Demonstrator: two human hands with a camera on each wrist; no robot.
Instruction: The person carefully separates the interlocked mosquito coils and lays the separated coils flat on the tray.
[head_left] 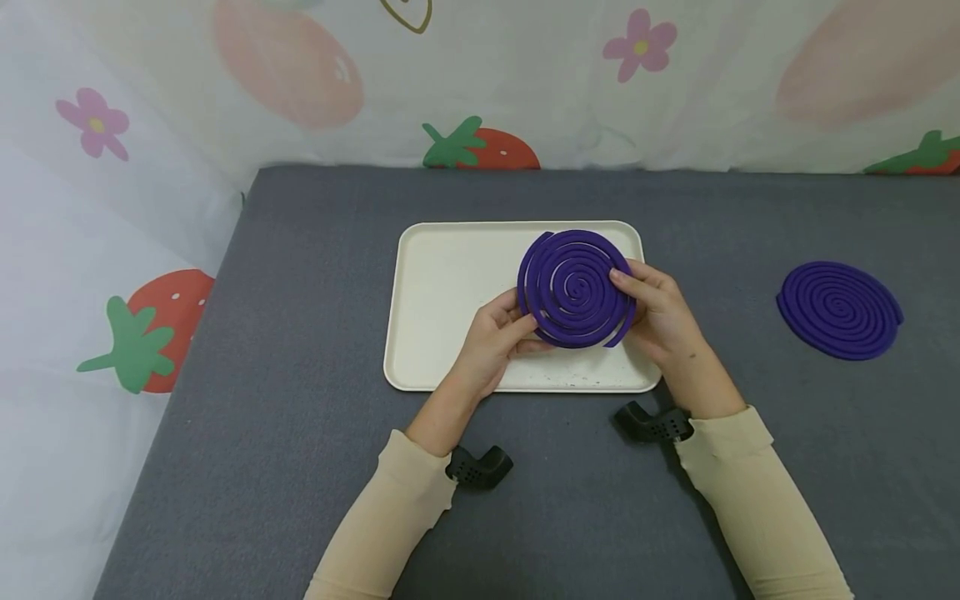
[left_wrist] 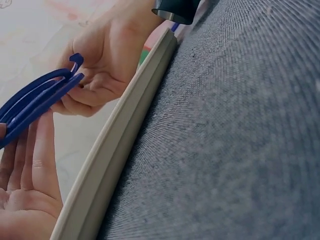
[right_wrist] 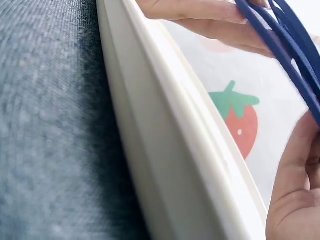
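Surface [head_left: 300, 467]: grey fabric-covered, carrying everything we see, with a strawberry-print cloth [head_left: 480, 83] hung behind it.
Tray [head_left: 442, 300]: cream, rectangular, lying under both our hands; a few dark crumbs sit near its front edge.
Held coil [head_left: 573, 287]: a purple double mosquito coil, lifted off the tray and tilted up between our hands; the wrist views show its strands already parting at the edge.
Spare coil [head_left: 840, 310]: a second purple coil, flat on the surface well to the right of our right hand, untouched.
Left hand [head_left: 495, 337]: thumb and fingers pinching the coil's lower left rim.
Right hand [head_left: 660, 312]: fingers curled round the right rim, fingertips laid on the coil's face.
Step in hand: we judge we are easing the two interlocked spirals apart.
Next move: it calls for gentle, even pressure from the centre outward, since the thin strands look brittle and could snap.
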